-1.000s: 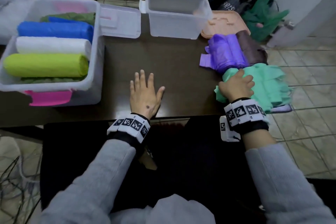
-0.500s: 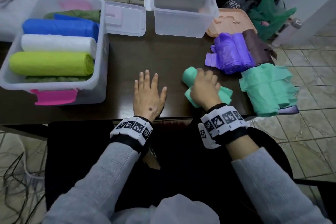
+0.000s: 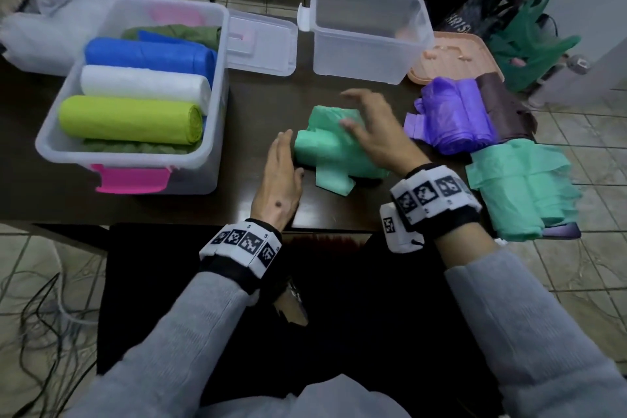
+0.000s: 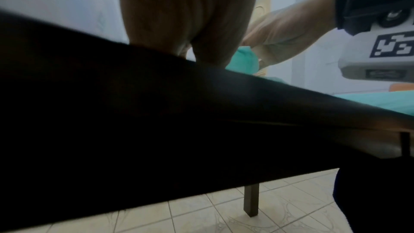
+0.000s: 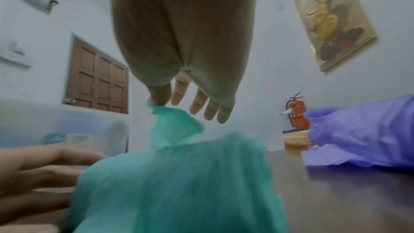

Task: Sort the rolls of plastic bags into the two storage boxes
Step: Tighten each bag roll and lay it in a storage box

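Right hand [image 3: 376, 132] spread atop green roll [image 3: 334, 153].

A dark table [image 3: 264, 102] bears 2 lids, 1 clear [image 3: 261, 44], 1 peach [image 3: 451, 61]; cables [image 3: 40, 316] cross the floor.

The head view looks steeply down from above the seated person onto the dark table [image 3: 176, 210], taking in both forearms, the boxes and the floor. The left wrist view sits low at the table's near edge [image 4: 156, 112], facing across it, with the tabletop filling most of the frame. The right wrist view hangs close above the green roll [image 5: 179, 183], facing forward toward the wall. All three share the green roll [image 3: 336, 149] mid-table.
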Available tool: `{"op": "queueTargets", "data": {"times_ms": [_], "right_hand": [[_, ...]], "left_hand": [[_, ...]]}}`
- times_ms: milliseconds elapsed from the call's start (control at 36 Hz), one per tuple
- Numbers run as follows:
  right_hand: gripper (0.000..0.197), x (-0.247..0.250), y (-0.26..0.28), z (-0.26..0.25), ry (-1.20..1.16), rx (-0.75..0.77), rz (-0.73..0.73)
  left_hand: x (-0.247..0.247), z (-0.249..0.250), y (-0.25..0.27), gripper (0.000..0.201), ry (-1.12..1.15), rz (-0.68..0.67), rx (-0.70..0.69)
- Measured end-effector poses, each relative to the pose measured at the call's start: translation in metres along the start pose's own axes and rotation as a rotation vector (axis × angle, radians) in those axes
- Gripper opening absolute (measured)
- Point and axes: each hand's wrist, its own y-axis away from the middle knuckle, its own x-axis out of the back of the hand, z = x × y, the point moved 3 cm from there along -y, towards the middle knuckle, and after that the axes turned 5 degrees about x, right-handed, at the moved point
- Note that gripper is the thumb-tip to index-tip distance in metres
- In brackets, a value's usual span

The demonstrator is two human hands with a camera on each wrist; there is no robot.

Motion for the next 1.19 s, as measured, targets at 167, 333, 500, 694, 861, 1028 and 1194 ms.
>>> {"op": "queueTargets", "data": {"times_ms": [167,333,500,694,861,1028,1194], "right_hand": [[0.02,0.031,0.012,0.019,0.015,-0.102,0.128],[0.025,0.024,0.022,0.019,0.18,-0.11,-0.194],[0.052,0.008,0.017,0.015,0.336,-0.11,-0.345],[0.058,0.004,0.013,0.015,0.306,-0.105,-0.363],[0.046,0.006,0.016,0.015,0.249,-0.063,-0.35],[0.056,0.007,0.019,0.013,0.222,-0.052,-0.354],[0.062,0.006,0.024,0.013,0.376,-0.054,-0.387]], "left_hand": [[0.013,0.017,-0.015,0.088,-0.194,-0.115,-0.175],[0.017,0.025,-0.036,0.067,-0.124,-0.28,0.032],[0.021,0.023,-0.037,0.057,-0.231,-0.284,-0.015],[0.016,0.043,-0.033,0.062,-0.419,-0.361,-0.318],[0.022,0.056,-0.045,0.03,-0.401,-0.382,-0.145],[0.035,0.055,-0.077,0.03,-0.101,-0.166,0.152],[0.031,0.042,-0.097,0.043,-0.041,-0.149,0.53]]}}
